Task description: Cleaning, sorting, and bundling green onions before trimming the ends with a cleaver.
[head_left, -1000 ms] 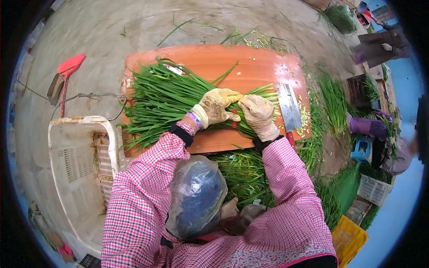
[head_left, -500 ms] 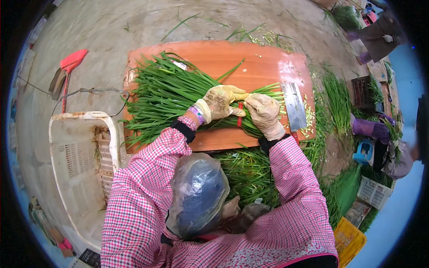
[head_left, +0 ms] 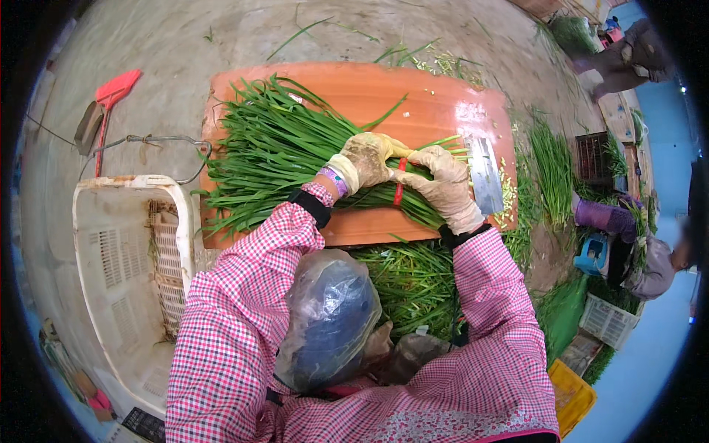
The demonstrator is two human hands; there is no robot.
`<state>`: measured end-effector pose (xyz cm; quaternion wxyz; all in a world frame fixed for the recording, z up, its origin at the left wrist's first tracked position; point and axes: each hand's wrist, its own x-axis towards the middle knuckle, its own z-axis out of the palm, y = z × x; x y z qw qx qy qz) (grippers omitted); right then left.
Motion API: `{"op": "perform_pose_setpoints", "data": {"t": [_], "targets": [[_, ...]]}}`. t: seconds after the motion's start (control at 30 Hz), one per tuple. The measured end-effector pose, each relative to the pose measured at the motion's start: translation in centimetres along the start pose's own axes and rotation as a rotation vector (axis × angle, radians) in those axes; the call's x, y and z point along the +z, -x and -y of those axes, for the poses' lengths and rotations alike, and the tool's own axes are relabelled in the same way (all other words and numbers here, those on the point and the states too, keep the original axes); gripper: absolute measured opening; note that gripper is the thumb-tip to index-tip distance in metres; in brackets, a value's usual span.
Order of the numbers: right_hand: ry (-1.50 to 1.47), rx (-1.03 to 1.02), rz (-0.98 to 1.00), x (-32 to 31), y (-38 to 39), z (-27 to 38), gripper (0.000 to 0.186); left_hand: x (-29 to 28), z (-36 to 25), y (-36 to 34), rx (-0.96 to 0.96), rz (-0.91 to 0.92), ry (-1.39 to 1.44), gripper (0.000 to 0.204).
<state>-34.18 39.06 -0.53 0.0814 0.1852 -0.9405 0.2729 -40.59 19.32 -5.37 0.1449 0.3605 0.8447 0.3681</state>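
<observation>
A thick bunch of garlic chives (head_left: 277,148) lies across an orange board (head_left: 354,83), leaves to the left and pale cut ends to the right. A red band (head_left: 399,183) runs around its stem part. My left hand (head_left: 368,159), in a stained pale glove, is closed over the bunch just left of the band. From the right side, my gloved right hand (head_left: 447,186) grips the stems, with thumb and fingertips at the band. Its fingertips come close to those of my left hand. A wide-bladed cleaver (head_left: 484,177) rests on the board beyond my right hand.
On the left stand a white plastic basket (head_left: 133,181) and a red dustpan or broom (head_left: 117,88). Loose chives (head_left: 413,288) are heaped below the board; more chives (head_left: 554,170) lie at right. Another person (head_left: 657,266) works at the far right, near a yellow crate (head_left: 572,399).
My right hand has opened wider around the stems, its fingertips shifting to the red band. My left hand has stayed on the bunch. The whole view has shifted slightly.
</observation>
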Motion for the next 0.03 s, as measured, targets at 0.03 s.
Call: {"op": "perform_pose_setpoints", "data": {"t": [0.03], "targets": [[0.012, 0.012, 0.033, -0.26, -0.12, 0.22, 0.041, 0.09, 0.11, -0.20, -0.004, 0.007, -0.013, 0.059]]}}
